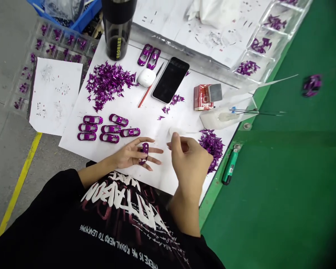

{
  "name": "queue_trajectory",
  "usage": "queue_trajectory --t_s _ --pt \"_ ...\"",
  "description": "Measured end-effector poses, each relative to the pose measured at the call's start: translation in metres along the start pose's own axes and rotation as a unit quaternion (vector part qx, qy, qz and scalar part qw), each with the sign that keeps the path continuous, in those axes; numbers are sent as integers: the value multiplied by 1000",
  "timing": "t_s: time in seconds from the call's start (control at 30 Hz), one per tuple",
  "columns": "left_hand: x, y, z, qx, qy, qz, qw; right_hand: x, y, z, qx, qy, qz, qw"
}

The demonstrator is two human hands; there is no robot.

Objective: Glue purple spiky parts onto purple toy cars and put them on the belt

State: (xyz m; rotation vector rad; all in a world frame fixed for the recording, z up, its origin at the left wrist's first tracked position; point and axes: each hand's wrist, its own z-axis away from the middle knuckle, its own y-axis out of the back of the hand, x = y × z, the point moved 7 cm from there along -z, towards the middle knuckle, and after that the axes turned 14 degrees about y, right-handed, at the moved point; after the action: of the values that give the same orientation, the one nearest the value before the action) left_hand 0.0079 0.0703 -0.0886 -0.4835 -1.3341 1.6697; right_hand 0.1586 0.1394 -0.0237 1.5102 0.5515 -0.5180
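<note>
My left hand (131, 154) holds a small purple toy car body (144, 153) between thumb and fingers, with the other fingers spread. To its right, my right hand (189, 157) is closed in a pinch, fingertips toward the car body; whatever they hold is hidden. A blurred whitish shape (175, 130) shows just beyond those fingertips. Several purple car bodies (111, 129) lie in rows beyond my left hand. A heap of small pointed purple parts (212, 149) is beside my right hand, and a larger pile of purple parts (108, 82) is farther off at the left.
On the white paper sheet (156, 129) lie a phone (170, 80), a red-handled brush (145, 96), a white lump (147, 77) and a red box (203, 98). A translucent bottle (221, 118), a dark tumbler (117, 37) and a green marker (231, 164) are around. Compartment trays (249, 80) flank the sheet.
</note>
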Motion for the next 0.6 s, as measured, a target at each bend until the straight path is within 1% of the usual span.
queue_trajectory --t_s 0.07,0.1,0.17,0.23,0.3,0.37,0.4,0.47,0.6 --pt "2 -10 19 -44 13 37 998 -33 -14 -19 -45 69 -76 994" --pt "3 -15 29 -59 16 46 997 -49 -27 -32 -65 106 -109 986" --pt "7 -25 47 -71 14 53 996 -78 -62 -60 -100 176 -125 971" --pt "12 -32 61 -66 -5 57 996 -100 -107 -84 -145 231 -95 957" --pt "19 -38 70 -58 -35 62 996 -112 -146 -102 -169 237 -30 956" --pt "26 -43 75 -60 -69 64 994 -118 -173 -112 -180 221 17 958" --pt "29 -45 77 -60 -84 63 993 -119 -181 -114 -182 212 27 960" --pt "32 -46 80 -47 -100 60 992 -118 -188 -115 -179 200 13 963" --pt "32 -43 81 6 -88 61 994 -111 -183 -116 -169 182 -51 967"
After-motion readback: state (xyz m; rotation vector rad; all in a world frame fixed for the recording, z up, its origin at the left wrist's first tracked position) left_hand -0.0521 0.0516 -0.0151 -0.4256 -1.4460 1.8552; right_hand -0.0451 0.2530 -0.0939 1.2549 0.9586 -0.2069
